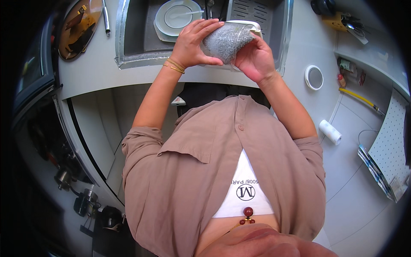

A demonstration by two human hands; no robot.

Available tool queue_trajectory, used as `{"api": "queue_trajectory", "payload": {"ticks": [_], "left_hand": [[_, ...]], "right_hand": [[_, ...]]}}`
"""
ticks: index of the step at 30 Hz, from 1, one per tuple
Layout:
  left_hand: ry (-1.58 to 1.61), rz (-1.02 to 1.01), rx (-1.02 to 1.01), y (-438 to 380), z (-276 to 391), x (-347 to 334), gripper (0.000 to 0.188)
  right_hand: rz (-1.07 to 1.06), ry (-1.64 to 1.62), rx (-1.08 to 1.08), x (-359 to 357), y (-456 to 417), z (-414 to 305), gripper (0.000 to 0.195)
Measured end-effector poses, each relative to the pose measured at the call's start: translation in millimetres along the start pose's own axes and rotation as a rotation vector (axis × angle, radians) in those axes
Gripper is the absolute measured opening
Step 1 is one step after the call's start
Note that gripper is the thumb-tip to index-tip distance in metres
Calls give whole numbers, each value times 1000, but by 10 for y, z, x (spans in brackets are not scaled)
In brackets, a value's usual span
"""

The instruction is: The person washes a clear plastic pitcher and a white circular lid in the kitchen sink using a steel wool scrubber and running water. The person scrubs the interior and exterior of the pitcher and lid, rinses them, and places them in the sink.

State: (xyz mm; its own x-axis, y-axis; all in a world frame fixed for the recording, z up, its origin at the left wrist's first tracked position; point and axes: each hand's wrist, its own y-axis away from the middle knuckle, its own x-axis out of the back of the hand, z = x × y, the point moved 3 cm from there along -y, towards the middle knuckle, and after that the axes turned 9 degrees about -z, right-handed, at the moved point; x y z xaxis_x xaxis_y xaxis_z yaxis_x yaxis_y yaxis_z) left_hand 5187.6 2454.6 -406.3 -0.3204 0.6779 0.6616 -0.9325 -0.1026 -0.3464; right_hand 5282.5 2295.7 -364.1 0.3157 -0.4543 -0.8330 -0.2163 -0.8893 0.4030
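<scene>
Both hands are raised over the front edge of a dark grey double sink (141,38). A silvery-grey scrubbing cloth (226,41) with a rough, woven surface is between them. My left hand (194,43) grips its left side, thumb below and fingers along the top. On the other side my right hand (257,59) holds a clear, thin-walled piece (239,57), which the cloth partly covers; its exact kind is unclear. Behind it shows the rim of a white container (249,23). Stacked plates (162,24) with a white spoon (186,14) on top lie in the left basin.
A slotted grey drain tray (250,13) sits in the right basin. A brown glass lid (80,29) is on the counter at left. To the right are a round white-rimmed item (314,77), a paper roll (330,132) and a yellow-handled tool (359,98).
</scene>
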Motion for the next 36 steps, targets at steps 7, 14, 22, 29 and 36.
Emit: {"api": "queue_trajectory", "payload": {"ticks": [7, 14, 22, 29, 36], "left_hand": [[52, -42, -54, 10, -46, 37, 98], [-2, -77, -107, -95, 39, -38, 96], [11, -59, -73, -93, 36, -40, 93], [-20, -29, -71, -86, 67, -53, 94], [28, -10, -17, -39, -27, -43, 93]], "right_hand": [[-318, 1462, -551, 86, 150, -96, 39], [-441, 1745, -635, 352, -230, 175, 39], [-471, 2319, -367, 442, -417, 123, 31], [-311, 2248, 273, 576, -770, 60, 34], [-492, 1872, -94, 213, -641, 317, 29]]}}
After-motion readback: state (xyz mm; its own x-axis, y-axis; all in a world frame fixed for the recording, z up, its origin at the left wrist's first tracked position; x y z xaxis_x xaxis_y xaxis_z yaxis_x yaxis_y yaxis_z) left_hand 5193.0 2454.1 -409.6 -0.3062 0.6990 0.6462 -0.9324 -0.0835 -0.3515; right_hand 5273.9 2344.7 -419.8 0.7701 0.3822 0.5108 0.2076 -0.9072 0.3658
